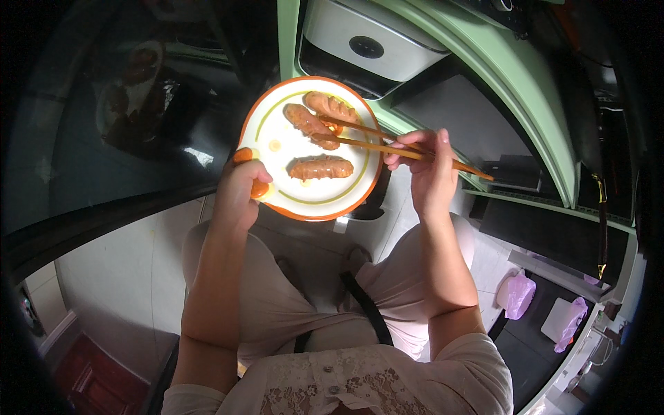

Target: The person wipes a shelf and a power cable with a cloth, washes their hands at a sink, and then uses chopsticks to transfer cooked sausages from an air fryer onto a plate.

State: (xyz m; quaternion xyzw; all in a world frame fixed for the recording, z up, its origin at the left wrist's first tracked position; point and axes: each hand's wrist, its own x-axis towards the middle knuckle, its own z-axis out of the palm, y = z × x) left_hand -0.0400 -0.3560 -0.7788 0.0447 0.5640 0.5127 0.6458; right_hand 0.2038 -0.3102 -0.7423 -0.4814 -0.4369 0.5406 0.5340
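Note:
My left hand [239, 193] grips the orange-and-white handle of a round white plate [272, 192] with an orange rim, near the middle of the view. On the plate lie three scored sausages: one [321, 168] lower down by itself, one [301, 118] in the upper middle, and another [329, 105] along the upper right. Wooden chopsticks [376, 147] are in my right hand [428, 163], to the right of the plate. Their tips are at the middle sausage; whether they pinch it I cannot tell. A small orange-red piece shows beside that sausage.
Behind the plate, a white and black appliance [371, 49] stands in a green-framed shelf unit [480, 67]. A dark glossy surface [155, 171] spans the left. Pink plastic bags [519, 295] lie at the lower right. My knees are below the plate, above a tiled floor [124, 259].

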